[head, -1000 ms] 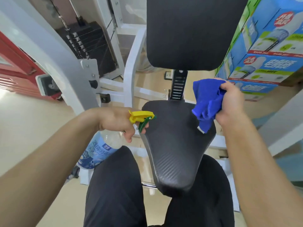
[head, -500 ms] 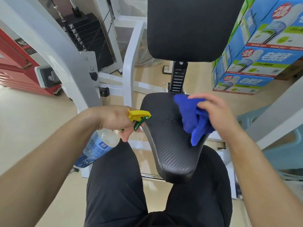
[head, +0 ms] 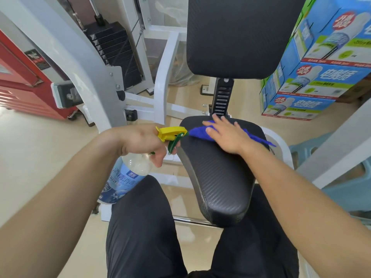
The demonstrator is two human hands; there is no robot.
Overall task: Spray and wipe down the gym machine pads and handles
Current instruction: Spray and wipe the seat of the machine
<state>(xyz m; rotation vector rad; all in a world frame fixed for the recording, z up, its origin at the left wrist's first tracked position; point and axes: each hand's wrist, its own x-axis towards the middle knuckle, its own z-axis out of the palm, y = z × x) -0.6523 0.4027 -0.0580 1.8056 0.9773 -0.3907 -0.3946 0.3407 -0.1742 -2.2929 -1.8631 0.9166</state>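
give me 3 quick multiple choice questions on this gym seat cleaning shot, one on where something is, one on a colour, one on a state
1. Where is the crumpled blue cloth?
A. draped over a knee
B. on the rear of the black textured seat pad
C. on the floor

2. What colour is the trigger of the clear plastic spray bottle?
A. red
B. green
C. white

3. How is the right hand?
A. flat, fingers straight, pressing the cloth
B. in a fist, holding nothing
C. gripping the bottle

Answers:
1. B, the cloth lies on the seat pad's far end, under the right hand.
2. B, the green trigger sits below the yellow nozzle head.
3. A, its fingers lie straight over the cloth; the left hand grips the bottle.
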